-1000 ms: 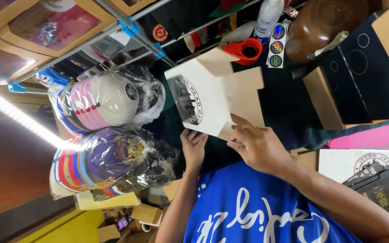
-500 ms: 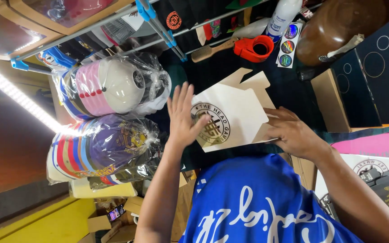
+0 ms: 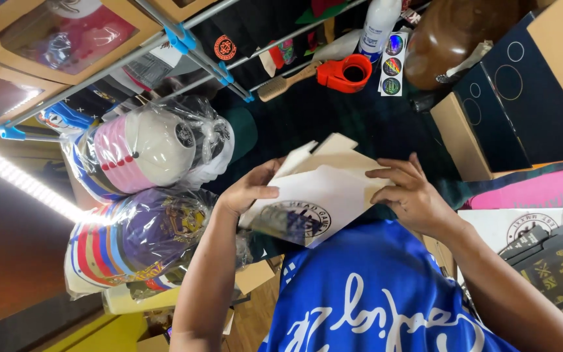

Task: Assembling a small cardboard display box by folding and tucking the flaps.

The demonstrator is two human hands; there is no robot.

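Note:
Both my hands hold a white cardboard box [image 3: 324,195] with a round dark emblem on its side, just above my blue shirt [image 3: 373,293]. The box is tilted and its tan flaps [image 3: 333,146] stand open at the top. My left hand [image 3: 247,191] grips the box's left edge. My right hand [image 3: 408,192] rests on its right side with the fingers spread over the top face.
Two clear bags of stacked caps [image 3: 144,150] [image 3: 135,238] lie left. On the dark surface [image 3: 333,107] beyond are a red tape dispenser [image 3: 345,72], a wooden brush [image 3: 285,83], a white bottle [image 3: 379,26], a sticker strip [image 3: 392,65]. Dark boxes [image 3: 522,104] stand right.
The box has been turned and lowered toward my chest. My left hand went from flat on its printed face to gripping its left edge, and my right hand moved onto its top.

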